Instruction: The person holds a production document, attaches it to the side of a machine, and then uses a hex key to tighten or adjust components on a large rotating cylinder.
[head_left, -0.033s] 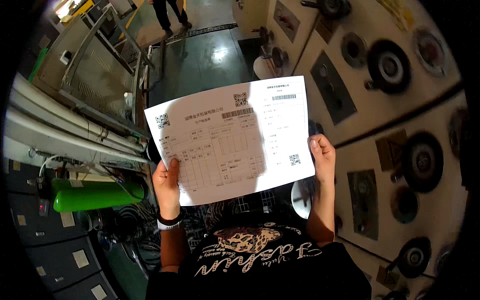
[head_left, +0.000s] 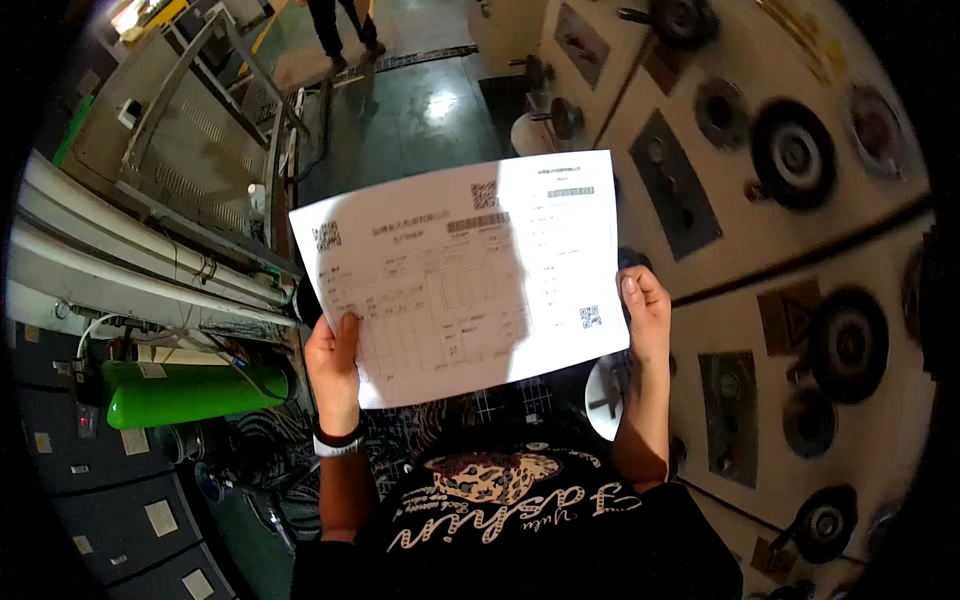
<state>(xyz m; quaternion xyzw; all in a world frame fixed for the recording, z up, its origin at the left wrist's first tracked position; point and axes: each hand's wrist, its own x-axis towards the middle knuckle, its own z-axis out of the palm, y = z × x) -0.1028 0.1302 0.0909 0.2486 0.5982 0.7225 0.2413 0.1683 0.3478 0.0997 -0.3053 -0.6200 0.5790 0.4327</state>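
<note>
While a large white rectangular sheet of printed paper (head_left: 455,290) is held up by its sides: it spans the gap between two hands, above a black shirt with pale lettering (head_left: 520,530), shadow falling over its left and middle.
Left hand (head_left: 333,365): fingers clamped on the sheet's lower left side, thumb on the printed face, the rest hidden behind; a white wristband (head_left: 340,445) circles the wrist.
Right hand (head_left: 648,310): fingers closed on the right edge, thumb toward the front.
Paper's risk: a sideways pull could tear or crease it, since only its two sides are gripped; a loosened thumb could let one corner droop.
Sheet's edges: the far edge and upper corners are unsupported, and the lower edge bows slightly.
Machine side: a beige machine panel (head_left: 730,310) bearing a round black handwheel (head_left: 793,153) flanks the right; a swing that way could catch a corner.
Pipe side: long white pipes (head_left: 130,235) and a bright green cylinder (head_left: 195,393) crowd the left.
Aisle: shiny green floor (head_left: 400,120) opens ahead, toward another person's dark-trousered legs (head_left: 345,30).
</note>
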